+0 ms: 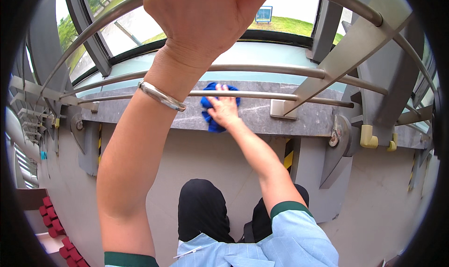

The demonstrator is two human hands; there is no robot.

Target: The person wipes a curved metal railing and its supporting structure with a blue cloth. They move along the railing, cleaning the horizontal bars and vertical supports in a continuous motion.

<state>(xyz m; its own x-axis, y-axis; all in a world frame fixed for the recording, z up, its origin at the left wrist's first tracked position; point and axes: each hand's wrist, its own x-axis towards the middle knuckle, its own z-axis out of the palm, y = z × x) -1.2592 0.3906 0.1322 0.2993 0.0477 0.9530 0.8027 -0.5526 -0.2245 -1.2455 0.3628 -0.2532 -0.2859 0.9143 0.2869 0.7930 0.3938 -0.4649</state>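
Observation:
My right hand (224, 109) lies with fingers spread on a crumpled blue cloth (213, 125), pressing it against a grey stone ledge (252, 118). The lowest metal rail (252, 94) crosses above the cloth and the fingertips. My left hand (200, 18) is raised at the top of the view, in front of the upper metal rail (115, 14). Its fingers run past the picture's edge, so their grip is hidden. A silver bangle (161, 97) circles the left wrist.
A slanted metal post (336, 56) carries the rails, its square foot (280, 109) on the ledge. Window glass (287, 32) lies beyond. Below are grey brackets (338, 162), yellow-black striped tape (288, 158) and the floor (207, 155). Red seats (52, 218) appear lower left.

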